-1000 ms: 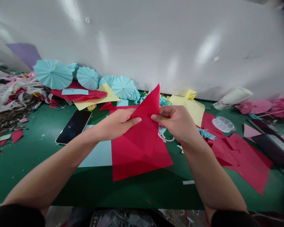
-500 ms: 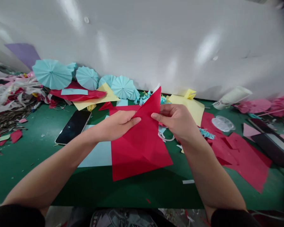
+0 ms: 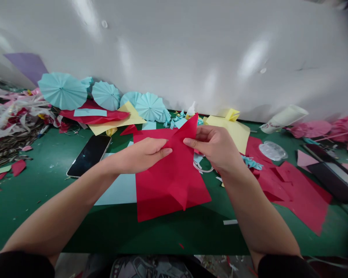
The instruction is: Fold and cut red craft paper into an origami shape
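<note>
A folded piece of red paper (image 3: 179, 166) is held up in front of me, its pointed tip upward and another point hanging low. My left hand (image 3: 143, 154) pinches its left side between thumb and fingers. On the right edge, below the upper tip, my right hand (image 3: 217, 146) grips the paper with thumb in front and fingers curled behind. Flat red sheets (image 3: 150, 208) lie beneath it on the green table (image 3: 113, 231). A light blue sheet (image 3: 118, 191) sticks out to their left.
Left of my hands lie a black phone (image 3: 89, 155) and a ribbon heap (image 3: 14, 112). Blue paper fans (image 3: 63, 90) stand along the wall. Yellow paper (image 3: 234, 129), a clear plastic disc (image 3: 273, 150), red sheets (image 3: 304, 193) and a dark device (image 3: 333, 181) are at the right.
The upper tip of the held red paper has dropped a little, uncovering a white bottle tip behind. Its lower point now hangs out more distinctly. Both hands keep their grip.
</note>
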Demonstrator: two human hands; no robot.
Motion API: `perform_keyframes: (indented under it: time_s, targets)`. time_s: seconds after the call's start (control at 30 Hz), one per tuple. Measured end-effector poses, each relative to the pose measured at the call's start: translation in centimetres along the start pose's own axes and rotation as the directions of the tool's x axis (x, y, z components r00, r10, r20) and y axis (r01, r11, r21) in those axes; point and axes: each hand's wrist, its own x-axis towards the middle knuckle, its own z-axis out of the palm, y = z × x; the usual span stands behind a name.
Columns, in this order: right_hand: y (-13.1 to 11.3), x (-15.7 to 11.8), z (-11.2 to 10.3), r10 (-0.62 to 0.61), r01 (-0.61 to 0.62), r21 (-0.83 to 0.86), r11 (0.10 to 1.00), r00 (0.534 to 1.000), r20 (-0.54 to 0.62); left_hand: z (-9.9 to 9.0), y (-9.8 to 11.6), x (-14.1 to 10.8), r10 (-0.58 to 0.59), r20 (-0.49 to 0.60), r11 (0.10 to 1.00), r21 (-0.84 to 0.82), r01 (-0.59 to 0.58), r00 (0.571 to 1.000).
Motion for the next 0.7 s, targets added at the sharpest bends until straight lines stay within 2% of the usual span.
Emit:
perform_keyframes:
  time_s: [0.23,0.37,0.5,0.57,0.7]
  targets:
    - [0.1,0.1,-0.3,-0.08,0.071,-0.184,0.98,0.996,-0.041,-0.3,-0.2,0.0,0.057,0.063,0.997,0.04,-0.06,0.996]
    - [0.4,0.2,-0.1,-0.117,0.108,-0.213,0.971,0.993,-0.027,-0.4,-0.6,0.1,0.039,0.1,0.998,0.04,-0.043,0.994]
    - [0.8,0.2,0.5,-0.158,0.147,-0.26,0.954,0.987,-0.021,0.1,-0.5,0.4,0.031,0.023,0.998,-0.051,-0.029,0.999]
    - [0.9,0.2,0.8,-0.184,0.173,-0.297,0.939,0.983,-0.008,0.5,-0.3,0.5,-0.017,-0.028,0.995,-0.097,0.014,0.999]
    - [0.9,0.2,1.0,-0.208,0.202,-0.284,0.937,0.978,0.007,0.8,0.1,0.6,-0.037,-0.053,0.992,-0.122,0.03,0.998]
